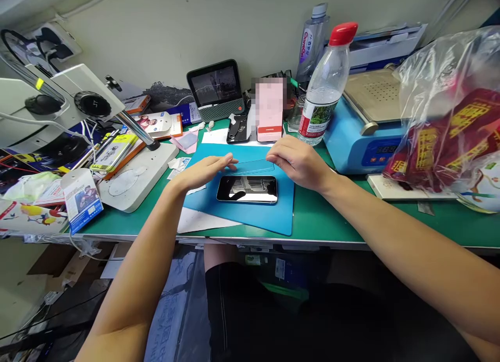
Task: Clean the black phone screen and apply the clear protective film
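A clear glass screen protector (253, 167) is stretched between my two hands, above a phone (247, 189) with a dark, reflective screen. My right hand (299, 161) is closed in a pinch on the protector's right end. At its left end, the fingertips of my left hand (207, 172) hold the edge, with the hand fairly straight. The phone lies screen up on a blue mat (269, 216), just nearer to me than the protector. Neither hand touches the phone.
Behind the mat stand a lit phone (270, 112), a black phone (237, 128) and a smart display (216, 88). To the right are a red-capped bottle (326, 86), a blue heating-plate machine (347, 135) and a plastic bag (449, 122). A microscope stand (135, 187) occupies the left.
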A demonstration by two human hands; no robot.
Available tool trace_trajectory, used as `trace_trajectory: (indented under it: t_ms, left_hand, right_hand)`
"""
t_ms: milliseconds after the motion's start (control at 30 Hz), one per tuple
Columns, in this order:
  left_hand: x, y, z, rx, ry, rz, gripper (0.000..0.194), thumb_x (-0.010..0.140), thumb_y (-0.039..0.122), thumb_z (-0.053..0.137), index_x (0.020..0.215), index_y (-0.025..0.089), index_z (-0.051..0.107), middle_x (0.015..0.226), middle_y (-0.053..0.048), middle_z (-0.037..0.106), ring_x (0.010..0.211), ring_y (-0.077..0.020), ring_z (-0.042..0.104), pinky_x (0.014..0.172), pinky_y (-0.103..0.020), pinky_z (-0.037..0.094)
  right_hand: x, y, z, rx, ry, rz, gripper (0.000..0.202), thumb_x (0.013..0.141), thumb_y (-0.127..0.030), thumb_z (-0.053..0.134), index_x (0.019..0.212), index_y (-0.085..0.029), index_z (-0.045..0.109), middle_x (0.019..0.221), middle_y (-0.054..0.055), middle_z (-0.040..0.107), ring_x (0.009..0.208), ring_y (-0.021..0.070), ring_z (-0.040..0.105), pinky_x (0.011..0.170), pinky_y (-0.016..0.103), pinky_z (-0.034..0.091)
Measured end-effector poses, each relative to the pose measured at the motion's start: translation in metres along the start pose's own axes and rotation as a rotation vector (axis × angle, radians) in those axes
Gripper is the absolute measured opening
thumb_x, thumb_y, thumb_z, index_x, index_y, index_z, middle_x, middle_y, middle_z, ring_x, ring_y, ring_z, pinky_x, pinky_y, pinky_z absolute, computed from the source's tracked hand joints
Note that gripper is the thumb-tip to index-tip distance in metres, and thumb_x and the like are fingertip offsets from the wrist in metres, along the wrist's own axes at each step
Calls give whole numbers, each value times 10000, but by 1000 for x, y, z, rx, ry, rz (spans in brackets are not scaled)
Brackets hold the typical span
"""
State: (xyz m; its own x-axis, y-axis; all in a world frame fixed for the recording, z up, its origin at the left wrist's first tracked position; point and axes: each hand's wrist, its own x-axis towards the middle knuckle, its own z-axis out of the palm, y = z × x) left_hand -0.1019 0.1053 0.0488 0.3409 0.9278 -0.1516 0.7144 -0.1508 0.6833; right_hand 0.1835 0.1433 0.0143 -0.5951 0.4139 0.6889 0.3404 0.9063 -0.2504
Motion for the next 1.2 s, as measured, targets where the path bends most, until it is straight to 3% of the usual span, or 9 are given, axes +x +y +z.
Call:
trace_trajectory:
  t_ms: [333,667,767,933,1100,1200]
  left_hand:
    - [-15,-9,7,80,-26,101,620,1039,649,402,1465,262,634,1495,-75,649,1419,-306,537,1244,-514,366]
    - [-17,-23,16,29,21,150,645,943,617,631,1472,249,629,1454,-109,668,1366,-321,583,1169,-484,455]
    - [-16,-26,22,-22,84,198,666,907,602,696,1459,236,630,1382,-119,713,1295,-327,634,1123,-493,479]
    - [-22,-27,36,19,192,296,657,883,573,768,1440,250,634,1355,-113,725,1265,-309,652,1111,-474,483]
    - [-26,-28,42,121,237,367,657,893,562,787,1454,268,612,1382,-107,704,1280,-307,632,1105,-470,482]
    - [-27,-28,44,168,243,383,669,888,541,804,1463,265,602,1395,-112,692,1293,-309,618,1104,-468,481]
  right_hand:
    - [3,-18,-3,-104,-19,-134,287,1078,-336,475,956,-236,714,932,94,726,906,253,636,795,425,553]
    - [3,-24,-5,-144,-125,-196,270,1080,-323,474,995,-248,719,988,89,762,924,249,656,825,443,552]
    - [2,-21,-5,-114,-141,-167,340,1064,-475,497,1078,-212,711,1058,126,757,999,281,666,857,461,557]
    - [0,-9,-6,-26,-284,-55,731,917,-787,534,1256,-155,676,1206,198,716,1110,360,649,926,521,543]
    - [-3,-3,-6,-27,-457,16,798,820,-840,619,1242,-168,707,1165,174,720,1075,360,667,887,494,548]
    - [-3,-4,-7,-44,-511,19,761,834,-815,626,1197,-153,725,1142,176,727,1047,351,678,871,486,553]
